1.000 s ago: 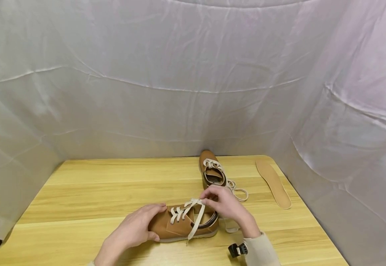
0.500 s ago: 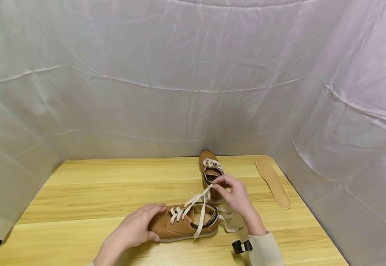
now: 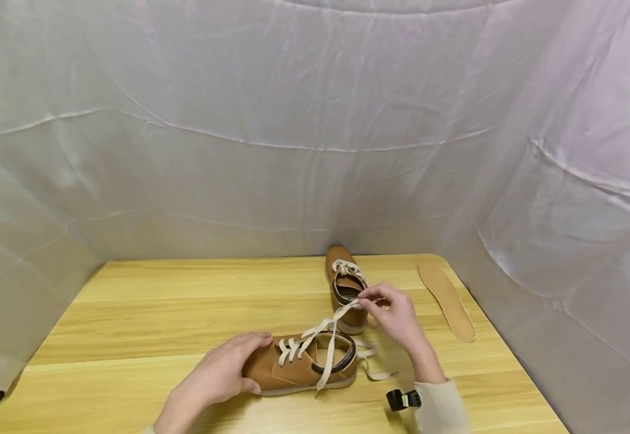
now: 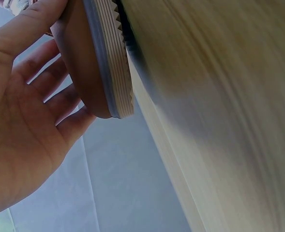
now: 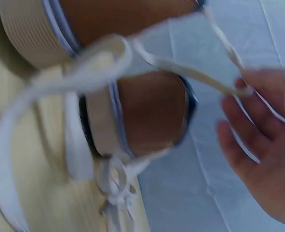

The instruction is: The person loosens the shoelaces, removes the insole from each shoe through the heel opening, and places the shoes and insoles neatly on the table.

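A brown leather shoe with cream laces lies sideways near the table's front, its toe to the left. My left hand holds that toe, thumb on the near side and fingers on the far side; the left wrist view shows the fingers against the upper. Pinched between thumb and fingertips of my right hand is a shoelace, drawn up and right from the eyelets. Another strand droops across the shoe's opening. The right wrist view shows the stretched lace running to my right hand.
A second brown shoe stands behind, toe toward the rear curtain, partly behind the lace and right hand. A tan insole lies at the right. Loose lace trails on the wooden table beside the heel.
My right hand has moved up and to the right from the shoe's opening, pulling the lace out longer. The left hand and the near shoe have stayed put.
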`<act>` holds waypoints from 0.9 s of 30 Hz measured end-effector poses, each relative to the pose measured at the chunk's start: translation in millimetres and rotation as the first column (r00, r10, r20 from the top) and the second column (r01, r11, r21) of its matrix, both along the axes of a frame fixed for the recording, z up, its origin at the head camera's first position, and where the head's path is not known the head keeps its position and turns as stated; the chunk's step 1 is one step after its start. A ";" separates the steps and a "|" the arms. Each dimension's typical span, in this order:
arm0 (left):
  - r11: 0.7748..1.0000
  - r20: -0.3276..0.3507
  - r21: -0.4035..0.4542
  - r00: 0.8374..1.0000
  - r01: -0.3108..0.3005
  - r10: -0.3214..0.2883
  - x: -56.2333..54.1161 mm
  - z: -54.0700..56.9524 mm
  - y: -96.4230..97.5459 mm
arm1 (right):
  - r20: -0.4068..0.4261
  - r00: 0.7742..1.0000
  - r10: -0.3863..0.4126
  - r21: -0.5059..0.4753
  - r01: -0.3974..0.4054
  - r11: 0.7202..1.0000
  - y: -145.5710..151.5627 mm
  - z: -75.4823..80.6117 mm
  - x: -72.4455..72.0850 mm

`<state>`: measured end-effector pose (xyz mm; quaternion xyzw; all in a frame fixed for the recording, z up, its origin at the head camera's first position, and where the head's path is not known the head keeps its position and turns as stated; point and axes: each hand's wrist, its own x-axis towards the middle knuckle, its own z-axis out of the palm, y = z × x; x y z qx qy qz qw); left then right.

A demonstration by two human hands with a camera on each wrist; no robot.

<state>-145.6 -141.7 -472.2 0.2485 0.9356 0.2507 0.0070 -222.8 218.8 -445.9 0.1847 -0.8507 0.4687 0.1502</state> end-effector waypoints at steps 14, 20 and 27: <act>1.000 0.001 0.000 1.000 0.003 -0.003 1.1 0.5 1.3 | 0.152 0.974 0.167 0.134 -0.188 0.973 12.8 4.3 3.7; 1.000 0.001 0.002 1.000 0.003 -0.003 1.7 1.4 0.8 | 0.073 0.983 0.167 0.101 -0.174 0.980 -4.7 2.3 4.8; 1.000 -0.004 0.002 1.000 0.011 -0.011 2.6 1.5 0.1 | 0.097 0.954 0.284 0.146 -0.296 0.944 -22.2 -5.0 6.2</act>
